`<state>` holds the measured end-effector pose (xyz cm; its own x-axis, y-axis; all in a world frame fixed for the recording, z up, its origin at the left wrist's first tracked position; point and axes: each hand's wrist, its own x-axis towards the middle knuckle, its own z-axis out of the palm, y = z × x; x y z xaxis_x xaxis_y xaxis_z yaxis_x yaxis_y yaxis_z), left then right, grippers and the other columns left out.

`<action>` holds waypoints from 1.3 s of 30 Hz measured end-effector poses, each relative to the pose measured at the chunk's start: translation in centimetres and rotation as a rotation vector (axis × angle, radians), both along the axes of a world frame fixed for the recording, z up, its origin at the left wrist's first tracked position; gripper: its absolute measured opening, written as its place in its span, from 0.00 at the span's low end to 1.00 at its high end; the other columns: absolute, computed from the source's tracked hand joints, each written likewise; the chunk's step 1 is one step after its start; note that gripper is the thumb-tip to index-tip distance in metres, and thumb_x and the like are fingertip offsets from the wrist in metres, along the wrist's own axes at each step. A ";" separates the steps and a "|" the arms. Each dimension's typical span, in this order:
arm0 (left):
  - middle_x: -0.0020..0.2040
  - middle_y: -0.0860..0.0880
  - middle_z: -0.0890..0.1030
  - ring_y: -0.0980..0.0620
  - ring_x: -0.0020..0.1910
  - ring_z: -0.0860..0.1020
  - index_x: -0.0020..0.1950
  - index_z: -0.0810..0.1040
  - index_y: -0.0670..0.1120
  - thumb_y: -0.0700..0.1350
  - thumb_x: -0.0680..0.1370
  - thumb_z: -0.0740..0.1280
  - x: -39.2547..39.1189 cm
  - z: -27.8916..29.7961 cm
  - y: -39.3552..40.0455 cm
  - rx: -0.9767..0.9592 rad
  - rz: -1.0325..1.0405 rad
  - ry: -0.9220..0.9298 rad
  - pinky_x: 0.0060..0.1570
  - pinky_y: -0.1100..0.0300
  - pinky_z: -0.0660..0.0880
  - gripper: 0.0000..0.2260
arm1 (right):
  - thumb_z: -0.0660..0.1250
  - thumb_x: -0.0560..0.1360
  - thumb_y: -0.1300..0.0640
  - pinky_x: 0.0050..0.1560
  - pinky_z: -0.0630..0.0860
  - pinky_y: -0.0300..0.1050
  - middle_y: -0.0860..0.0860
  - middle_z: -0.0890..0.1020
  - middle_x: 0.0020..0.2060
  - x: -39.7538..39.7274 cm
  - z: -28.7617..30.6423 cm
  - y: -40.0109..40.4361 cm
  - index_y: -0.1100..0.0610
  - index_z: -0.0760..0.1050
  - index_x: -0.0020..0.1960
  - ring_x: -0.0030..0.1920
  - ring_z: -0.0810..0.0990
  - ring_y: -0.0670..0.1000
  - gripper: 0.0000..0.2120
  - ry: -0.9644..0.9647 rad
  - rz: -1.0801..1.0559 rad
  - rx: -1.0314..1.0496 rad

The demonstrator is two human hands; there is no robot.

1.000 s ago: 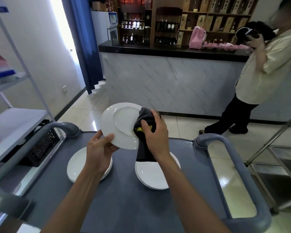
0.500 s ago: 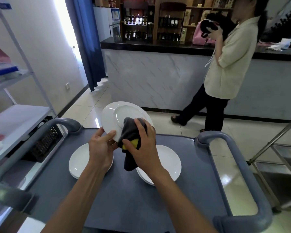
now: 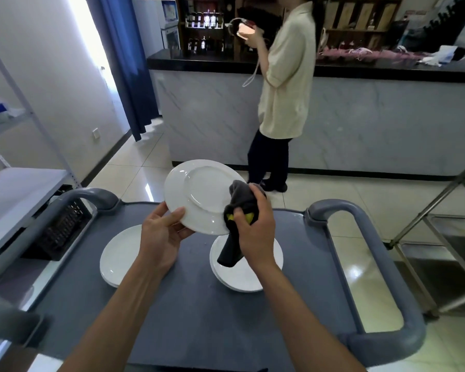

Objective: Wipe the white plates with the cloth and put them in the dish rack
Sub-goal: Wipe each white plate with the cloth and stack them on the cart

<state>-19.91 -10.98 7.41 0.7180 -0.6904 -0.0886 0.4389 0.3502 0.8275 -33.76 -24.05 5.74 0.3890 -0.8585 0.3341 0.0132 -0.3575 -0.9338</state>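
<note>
A white plate (image 3: 199, 191) is held tilted above the grey cart top (image 3: 199, 304), its underside with the foot ring facing me. My left hand (image 3: 161, 237) grips its lower left rim, thumb on the near face. My right hand (image 3: 255, 226) grips a dark grey cloth (image 3: 239, 208) with a yellow patch and presses it on the plate's lower right edge; the cloth's tail hangs down. Two more stacks of white plates lie on the cart: one on the left (image 3: 118, 256), partly hidden by my left hand, and one on the right (image 3: 242, 275) under my right wrist.
The cart has raised grey handles at left (image 3: 73, 200) and right (image 3: 360, 237). A black crate (image 3: 62, 226) sits under a metal shelf unit (image 3: 16, 189) on the left. A steel trolley (image 3: 446, 237) stands right. A person (image 3: 282, 98) stands by the marble counter (image 3: 360, 124) ahead.
The cloth has moved from the plate's middle to its lower right edge, and the plate now shows its underside. The person has walked left in front of the counter.
</note>
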 end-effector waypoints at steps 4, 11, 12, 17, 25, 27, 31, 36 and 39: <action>0.56 0.43 0.85 0.45 0.49 0.84 0.63 0.80 0.43 0.38 0.72 0.69 0.3 0.0 -0.5 0.015 -0.058 -0.029 0.45 0.50 0.82 0.19 | 0.67 0.73 0.60 0.65 0.63 0.27 0.43 0.73 0.68 -0.7 0.1 -1.7 0.47 0.71 0.71 0.67 0.70 0.37 0.27 0.010 -0.021 -0.020; 0.53 0.43 0.85 0.44 0.48 0.85 0.59 0.82 0.46 0.38 0.73 0.71 0.2 0.2 -1.7 0.107 -0.088 -0.182 0.41 0.52 0.82 0.15 | 0.67 0.75 0.64 0.71 0.67 0.41 0.48 0.72 0.69 -2.5 -0.4 -3.9 0.47 0.71 0.72 0.68 0.71 0.46 0.27 0.100 -0.077 -0.071; 0.52 0.43 0.86 0.44 0.47 0.85 0.60 0.82 0.46 0.37 0.74 0.71 0.1 0.1 -2.0 0.133 -0.077 -0.232 0.40 0.52 0.82 0.15 | 0.67 0.75 0.63 0.72 0.67 0.43 0.48 0.71 0.70 -2.9 -0.5 -4.1 0.47 0.71 0.72 0.69 0.70 0.47 0.27 0.108 -0.086 -0.069; 0.45 0.47 0.87 0.47 0.44 0.86 0.58 0.83 0.46 0.33 0.76 0.71 -0.9 -0.6 -3.3 0.326 -0.030 -0.625 0.43 0.50 0.83 0.13 | 0.65 0.77 0.60 0.70 0.68 0.41 0.45 0.68 0.72 -4.9 -1.1 -5.0 0.43 0.69 0.72 0.70 0.69 0.47 0.26 0.157 -0.116 -0.070; 0.29 0.48 0.75 0.45 0.27 0.69 0.46 0.82 0.44 0.33 0.74 0.70 -3.3 -2.1 -5.0 0.553 -0.021 -1.504 0.27 0.60 0.67 0.07 | 0.66 0.78 0.60 0.65 0.62 0.24 0.46 0.70 0.71 -7.7 -1.8 -5.7 0.44 0.70 0.71 0.68 0.69 0.41 0.25 0.168 -0.198 -0.115; 0.27 0.48 0.74 0.44 0.25 0.67 0.47 0.82 0.44 0.32 0.72 0.70 -3.7 -2.4 -5.3 0.544 -0.027 -1.597 0.26 0.58 0.68 0.09 | 0.67 0.77 0.61 0.67 0.62 0.27 0.45 0.70 0.70 -8.2 -2.0 -5.7 0.45 0.71 0.71 0.69 0.67 0.38 0.25 0.156 -0.207 -0.125; 0.30 0.49 0.81 0.42 0.24 0.75 0.45 0.83 0.44 0.31 0.68 0.73 -4.2 -3.4 -5.7 0.551 -0.052 -1.770 0.25 0.58 0.71 0.11 | 0.67 0.78 0.61 0.69 0.64 0.30 0.42 0.68 0.71 -9.1 -2.5 -5.7 0.45 0.70 0.72 0.70 0.67 0.41 0.25 0.178 -0.203 -0.123; 0.35 0.49 0.85 0.44 0.29 0.82 0.48 0.85 0.45 0.28 0.63 0.76 -4.5 -5.3 -5.9 0.590 -0.076 -1.879 0.23 0.58 0.75 0.18 | 0.66 0.78 0.62 0.68 0.60 0.25 0.44 0.68 0.72 -9.8 -3.3 -5.8 0.46 0.70 0.72 0.71 0.66 0.42 0.25 0.219 -0.210 -0.121; 0.40 0.49 0.87 0.44 0.32 0.84 0.49 0.86 0.44 0.28 0.65 0.72 -4.5 -6.2 -5.9 0.582 -0.090 -1.912 0.24 0.57 0.76 0.17 | 0.67 0.78 0.62 0.68 0.58 0.24 0.47 0.67 0.73 -10.1 -3.7 -5.9 0.47 0.70 0.72 0.72 0.65 0.44 0.25 0.275 -0.209 -0.134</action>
